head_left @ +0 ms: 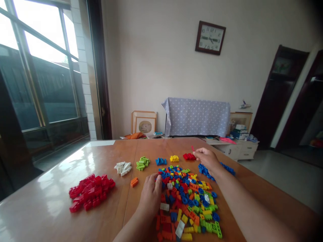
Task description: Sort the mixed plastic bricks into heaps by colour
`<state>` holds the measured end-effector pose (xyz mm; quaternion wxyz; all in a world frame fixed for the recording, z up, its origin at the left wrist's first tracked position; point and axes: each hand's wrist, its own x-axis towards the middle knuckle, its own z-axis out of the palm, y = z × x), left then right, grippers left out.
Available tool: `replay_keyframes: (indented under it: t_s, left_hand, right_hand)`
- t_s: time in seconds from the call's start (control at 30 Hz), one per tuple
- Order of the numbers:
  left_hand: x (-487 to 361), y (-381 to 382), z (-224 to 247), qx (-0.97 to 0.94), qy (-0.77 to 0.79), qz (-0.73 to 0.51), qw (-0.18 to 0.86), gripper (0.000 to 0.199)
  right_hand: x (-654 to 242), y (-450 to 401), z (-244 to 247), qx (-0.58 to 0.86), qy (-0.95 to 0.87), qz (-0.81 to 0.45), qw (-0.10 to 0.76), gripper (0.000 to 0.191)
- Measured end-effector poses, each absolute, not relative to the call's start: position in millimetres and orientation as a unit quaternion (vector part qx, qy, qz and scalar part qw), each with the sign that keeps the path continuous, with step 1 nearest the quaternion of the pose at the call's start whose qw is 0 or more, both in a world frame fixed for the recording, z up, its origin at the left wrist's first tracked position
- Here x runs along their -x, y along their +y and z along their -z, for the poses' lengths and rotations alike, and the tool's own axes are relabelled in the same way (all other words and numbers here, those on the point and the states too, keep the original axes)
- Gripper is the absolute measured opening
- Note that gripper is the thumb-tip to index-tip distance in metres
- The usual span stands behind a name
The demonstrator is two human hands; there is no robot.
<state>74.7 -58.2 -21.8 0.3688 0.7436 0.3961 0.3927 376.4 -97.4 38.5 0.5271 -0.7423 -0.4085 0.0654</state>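
Observation:
My right hand [208, 159] pinches a small red toy brick [192, 148] above a little red brick group [189, 156] at the far side of the table. Loosely curled, my left hand [151, 191] rests against the left edge of a large mixed pile of toy bricks [188, 201]. Its fingertips are partly hidden, and I cannot make out what they hold, if anything. Small sorted groups form a row beyond the pile: yellow bricks [174, 158], blue bricks [160, 161], lime green bricks [143, 163] and white bricks [122, 168].
A big red brick heap [91, 191] lies on the left of the wooden table [101, 228], with a few orange bricks [134, 182] nearer the middle. More blue pieces [205, 171] sit under my right forearm. Behind the table stands a low white cabinet [234, 151].

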Motion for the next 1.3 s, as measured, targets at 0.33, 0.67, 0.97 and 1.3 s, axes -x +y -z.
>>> replay_keyframes:
  t_s: [0.33,0.67,0.97,1.3]
  left_hand:
    - [-75.2,-65.0,7.3,-0.664,0.366,-0.396,0.518,0.062]
    - [-70.8,-69.3,5.9,-0.607,0.373,-0.412,0.568,0.071]
    - [-72.9,-66.9,13.9,-0.57,0.398,-0.375,0.614,0.074]
    - [-80.8,-71.4,8.9,-0.515,0.399,-0.405,0.642,0.075]
  right_hand:
    - [-417.8,-47.3,-20.2,0.871,-0.389,0.0,0.299,0.013]
    - [-428.0,-5.5,-9.0,0.908,-0.365,-0.001,0.207,0.018]
    - [-426.3,-12.4,-6.5,0.871,-0.421,0.008,0.255,0.031]
    - [-332.0,-31.4,-7.4,0.739,-0.635,-0.023,0.224,0.023]
